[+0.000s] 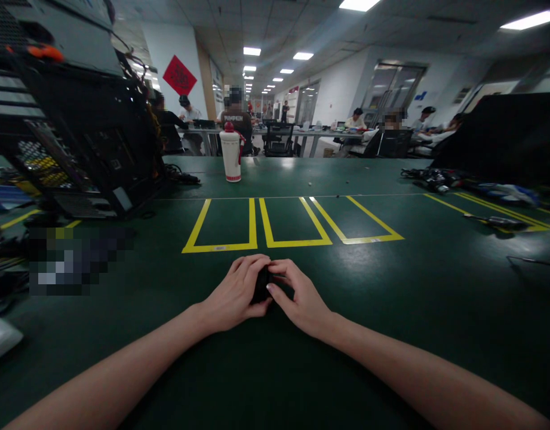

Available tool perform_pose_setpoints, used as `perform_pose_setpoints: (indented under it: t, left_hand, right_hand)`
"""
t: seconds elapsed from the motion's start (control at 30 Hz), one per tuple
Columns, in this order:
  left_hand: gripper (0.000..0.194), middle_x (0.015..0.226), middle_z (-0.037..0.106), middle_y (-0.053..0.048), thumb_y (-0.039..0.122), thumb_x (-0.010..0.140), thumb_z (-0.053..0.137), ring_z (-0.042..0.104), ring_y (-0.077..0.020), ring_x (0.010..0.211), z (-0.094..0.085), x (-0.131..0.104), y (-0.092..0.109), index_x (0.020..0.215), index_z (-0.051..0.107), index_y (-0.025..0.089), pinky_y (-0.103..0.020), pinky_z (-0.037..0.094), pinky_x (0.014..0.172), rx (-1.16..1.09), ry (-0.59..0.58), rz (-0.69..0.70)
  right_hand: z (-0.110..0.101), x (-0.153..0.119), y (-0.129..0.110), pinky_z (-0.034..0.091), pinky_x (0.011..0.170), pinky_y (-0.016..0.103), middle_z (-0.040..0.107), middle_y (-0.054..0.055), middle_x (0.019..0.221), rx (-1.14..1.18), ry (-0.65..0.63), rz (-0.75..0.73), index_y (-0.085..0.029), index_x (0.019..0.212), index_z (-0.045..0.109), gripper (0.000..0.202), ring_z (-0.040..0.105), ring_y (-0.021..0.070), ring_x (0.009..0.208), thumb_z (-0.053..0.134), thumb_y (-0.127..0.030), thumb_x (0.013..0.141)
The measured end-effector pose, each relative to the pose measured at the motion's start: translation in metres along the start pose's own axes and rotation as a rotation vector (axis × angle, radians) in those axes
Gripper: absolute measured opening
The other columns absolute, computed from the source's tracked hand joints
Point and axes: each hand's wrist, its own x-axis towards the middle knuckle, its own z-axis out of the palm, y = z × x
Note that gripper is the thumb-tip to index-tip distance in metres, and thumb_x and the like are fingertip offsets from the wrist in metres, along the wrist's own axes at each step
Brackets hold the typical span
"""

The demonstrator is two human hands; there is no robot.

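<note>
We are watching both bare hands working close together near the middle of the green surface (pixel 275 376). Between them a small black object (pixel 261 288) is sitting just on our side of the yellow tape outlines (pixel 221 247); the hands are covering much of it, so we are not making out what it is, nor whether it is touching the surface.

Left hand (pixel 233 292): its fingers (pixel 251 266) are curving over the top and far side of the object, thumb lying below, grip partly closed and holding it. Right hand (pixel 307 301): fingers bending, a gap showing between thumb and forefinger, tips pinching the object's right edge.

Beyond the tape, a white tumbler (pixel 232 158) with a red lid is standing upright. To the left, an open computer case (pixel 82 143) is leaning over the surface, with dark cables (pixel 184 175) lying beside it. To the right, more cables (pixel 436 179) are lying in front of a large black panel (pixel 503 134). Farther back, several people (pixel 239 122) are sitting at desks, and a red diamond-shaped poster (pixel 180 76) is hanging on a pillar.
</note>
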Motion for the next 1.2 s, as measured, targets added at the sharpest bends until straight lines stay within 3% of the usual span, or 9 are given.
perform_pose_setpoints:
  t: [0.2, 0.77, 1.03, 1.2]
  left_hand:
    - [0.062, 0.123, 0.037, -0.01, 0.028, 0.076, 0.055, 0.034, -0.0232, 0.115, -0.0034, 0.0008, 0.0027, 0.125, 0.02, 0.017, -0.042, 0.027, 0.099, -0.003, -0.018, -0.017]
    - [0.062, 0.123, 0.038, -0.011, 0.028, 0.076, 0.055, 0.034, -0.0248, 0.116, -0.0004, -0.0001, 0.0, 0.125, 0.019, 0.017, -0.046, 0.027, 0.099, 0.005, 0.002, 0.008]
    - [0.063, 0.124, 0.036, -0.011, 0.029, 0.075, 0.055, 0.033, -0.0248, 0.116, -0.0015, -0.0003, 0.0008, 0.126, 0.019, 0.017, -0.045, 0.027, 0.099, 0.006, -0.013, -0.012]
    - [0.063, 0.124, 0.037, -0.01, 0.03, 0.075, 0.055, 0.034, -0.0256, 0.116, -0.0029, -0.0005, 0.0016, 0.126, 0.018, 0.019, -0.047, 0.028, 0.098, -0.004, -0.017, -0.015]
  right_hand:
    - [0.0001, 0.0, 0.0015, 0.045, 0.088, 0.039, 0.047, 0.006, 0.107, -0.023, -0.003, 0.014, -0.022, 0.113, 0.039, 0.034, 0.049, 0.0179, 0.1, 0.046, -0.018, 0.08]
    - [0.0, 0.0013, 0.0033, 0.047, 0.084, 0.038, 0.048, 0.005, 0.102, -0.028, -0.017, 0.016, -0.021, 0.104, 0.044, 0.024, 0.05, 0.0167, 0.094, 0.047, -0.019, 0.08]
    - [0.0005, 0.0009, 0.0016, 0.046, 0.086, 0.038, 0.048, 0.005, 0.104, -0.039, -0.004, 0.014, -0.02, 0.11, 0.041, 0.033, 0.049, 0.0173, 0.096, 0.049, -0.017, 0.078]
    - [-0.0016, 0.0014, 0.0001, 0.046, 0.083, 0.039, 0.048, 0.005, 0.1, -0.094, -0.018, 0.006, -0.02, 0.105, 0.044, 0.029, 0.05, 0.0178, 0.092, 0.049, -0.017, 0.077]
